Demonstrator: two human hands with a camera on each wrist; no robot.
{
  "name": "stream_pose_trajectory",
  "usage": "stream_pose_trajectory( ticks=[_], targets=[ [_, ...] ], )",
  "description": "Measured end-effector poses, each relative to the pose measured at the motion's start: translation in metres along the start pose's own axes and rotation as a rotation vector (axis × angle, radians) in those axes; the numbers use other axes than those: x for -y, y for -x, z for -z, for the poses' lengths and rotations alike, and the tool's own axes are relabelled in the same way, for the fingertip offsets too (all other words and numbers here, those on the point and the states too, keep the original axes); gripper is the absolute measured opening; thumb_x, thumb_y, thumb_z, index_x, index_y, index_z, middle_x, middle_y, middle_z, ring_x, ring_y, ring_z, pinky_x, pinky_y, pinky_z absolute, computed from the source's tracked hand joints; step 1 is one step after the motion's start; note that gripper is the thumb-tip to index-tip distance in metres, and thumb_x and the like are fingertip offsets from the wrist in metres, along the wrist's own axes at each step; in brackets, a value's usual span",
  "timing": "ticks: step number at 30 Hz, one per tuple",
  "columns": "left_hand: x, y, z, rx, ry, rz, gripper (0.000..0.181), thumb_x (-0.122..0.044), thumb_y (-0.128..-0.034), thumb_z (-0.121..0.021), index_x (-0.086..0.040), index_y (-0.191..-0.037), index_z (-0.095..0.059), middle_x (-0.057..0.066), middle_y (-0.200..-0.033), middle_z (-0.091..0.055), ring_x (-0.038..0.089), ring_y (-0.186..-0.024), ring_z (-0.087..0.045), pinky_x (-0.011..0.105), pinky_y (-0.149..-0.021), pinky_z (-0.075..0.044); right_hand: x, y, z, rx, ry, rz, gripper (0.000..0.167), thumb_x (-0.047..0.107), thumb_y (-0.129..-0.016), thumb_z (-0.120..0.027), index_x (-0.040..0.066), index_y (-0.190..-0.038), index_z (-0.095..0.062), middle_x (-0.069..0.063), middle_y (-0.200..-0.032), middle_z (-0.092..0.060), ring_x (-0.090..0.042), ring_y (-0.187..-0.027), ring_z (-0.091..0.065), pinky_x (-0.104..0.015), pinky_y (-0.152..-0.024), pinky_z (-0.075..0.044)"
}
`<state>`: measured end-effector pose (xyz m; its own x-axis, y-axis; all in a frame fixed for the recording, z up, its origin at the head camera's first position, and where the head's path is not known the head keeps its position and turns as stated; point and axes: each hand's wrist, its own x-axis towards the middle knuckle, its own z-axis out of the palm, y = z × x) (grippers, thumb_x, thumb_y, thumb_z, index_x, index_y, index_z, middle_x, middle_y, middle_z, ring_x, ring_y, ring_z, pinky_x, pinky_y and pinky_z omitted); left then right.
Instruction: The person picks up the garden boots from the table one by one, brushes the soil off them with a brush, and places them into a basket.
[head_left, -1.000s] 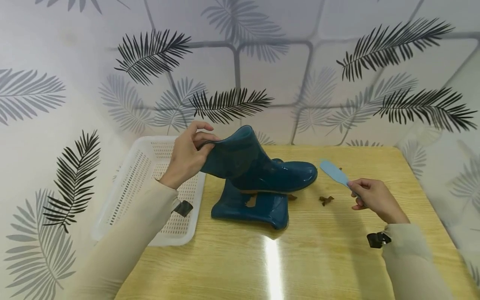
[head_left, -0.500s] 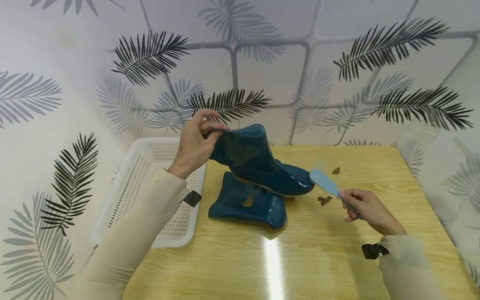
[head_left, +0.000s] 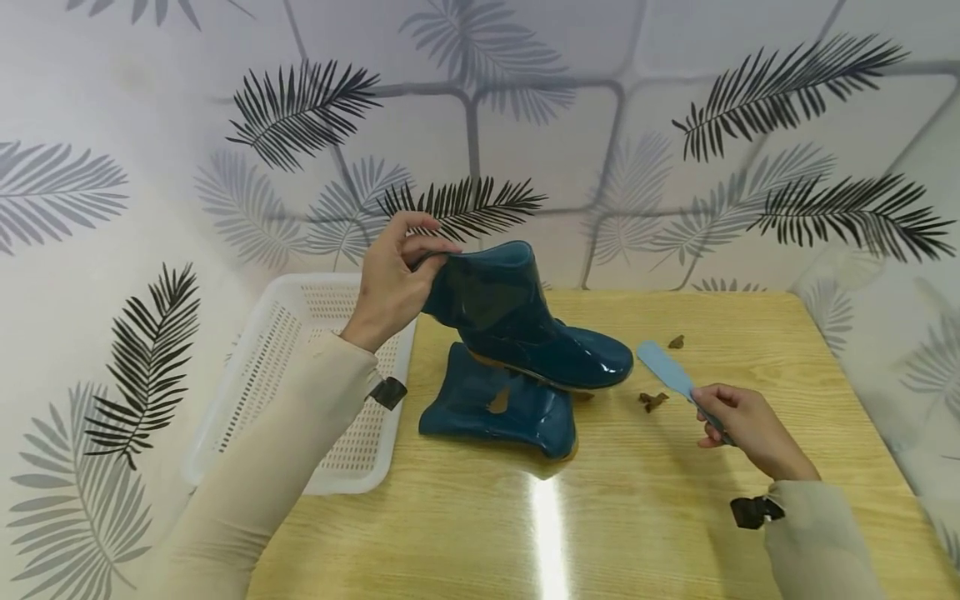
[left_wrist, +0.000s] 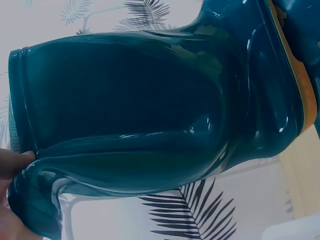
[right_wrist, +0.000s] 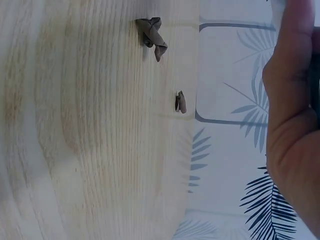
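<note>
The left hand [head_left: 393,283] pinches the top rim of a dark teal rubber boot [head_left: 510,317], tilted with its toe to the right. Beneath it a second teal boot [head_left: 465,408] lies on its side, a brown patch on its shaft. Just right of the raised toe, the right hand [head_left: 750,425] grips the handle of a light blue brush [head_left: 667,367]. In the left wrist view, fingers [left_wrist: 15,165] pinch the rim of the boot [left_wrist: 125,100]. The right wrist view has part of the right hand [right_wrist: 295,120]; the brush is mostly out of that frame.
A white perforated basket [head_left: 393,417] stands left of the boots on the wooden table [head_left: 637,517]. Brown scraps [head_left: 652,402] and another brown piece [head_left: 677,342] lie near the brush. Behind is a leaf-patterned wall [head_left: 540,150].
The left hand has raised the boot's shaft and moved it slightly right, tilting the toe down. The brush moved left to the toe, then back right, away from it.
</note>
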<state>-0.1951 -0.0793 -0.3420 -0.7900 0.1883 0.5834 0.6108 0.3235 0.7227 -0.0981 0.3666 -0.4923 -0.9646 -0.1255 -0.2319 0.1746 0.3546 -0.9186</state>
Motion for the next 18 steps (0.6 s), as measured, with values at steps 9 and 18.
stream_pose_trajectory(
  ticks=[9, 18],
  targets=[
    [-0.013, -0.014, -0.004, 0.004, 0.025, -0.075, 0.028, 0.013, -0.0913, -0.063, 0.001, -0.116, -0.056, 0.011, -0.097, -0.075, 0.02, -0.094, -0.071, 0.025, -0.081, -0.045, 0.009, -0.003, 0.006, -0.019, 0.055, 0.036, 0.048, 0.035, -0.108, -0.044, -0.011, -0.119, -0.052, -0.008, -0.087, -0.053, -0.014, -0.06, -0.052, -0.037, -0.07, -0.059],
    [-0.027, -0.025, -0.018, 0.065, 0.228, -0.177, 0.027, 0.017, -0.0899, -0.062, 0.005, -0.112, -0.054, 0.019, -0.098, -0.073, 0.025, -0.094, -0.071, 0.034, -0.091, -0.052, 0.018, -0.009, 0.004, -0.035, 0.062, 0.027, 0.05, 0.035, -0.108, -0.043, -0.013, -0.124, -0.05, -0.007, -0.087, -0.054, -0.013, -0.059, -0.051, -0.036, -0.07, -0.059]
  ],
)
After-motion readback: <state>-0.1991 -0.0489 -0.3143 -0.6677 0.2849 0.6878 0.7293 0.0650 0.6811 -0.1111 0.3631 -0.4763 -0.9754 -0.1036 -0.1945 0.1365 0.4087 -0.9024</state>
